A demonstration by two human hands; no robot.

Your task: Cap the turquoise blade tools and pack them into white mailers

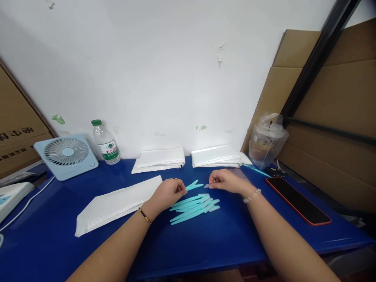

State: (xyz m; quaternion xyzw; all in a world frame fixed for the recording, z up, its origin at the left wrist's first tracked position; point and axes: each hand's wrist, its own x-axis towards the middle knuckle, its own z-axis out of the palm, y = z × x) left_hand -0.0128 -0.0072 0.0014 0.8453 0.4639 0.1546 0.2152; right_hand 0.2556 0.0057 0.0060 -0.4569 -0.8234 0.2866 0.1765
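My left hand (pixel 169 192) is closed in a pinch on the handle end of turquoise eyebrow razors (pixel 194 186); two tips spread apart beyond the fingers, pointing right. A short gap away, my right hand (pixel 223 181) pinches a small translucent piece (pixel 206 186) that looks like a blade cap. Just below both hands lies a loose fan of several turquoise eyebrow razors (pixel 190 211), their pale capped ends toward the right. A white padded mailer (pixel 117 203) lies to the left, partly behind my left wrist.
Folded white mailers (pixel 160 158) and a second stack (pixel 216 156) lie along the wall. At left stand a blue fan (pixel 69 154) and a water bottle (pixel 106 143). At right are a bagged drink cup (pixel 267 141) and a red-edged phone (pixel 298 199) on the blue table (pixel 229 243).
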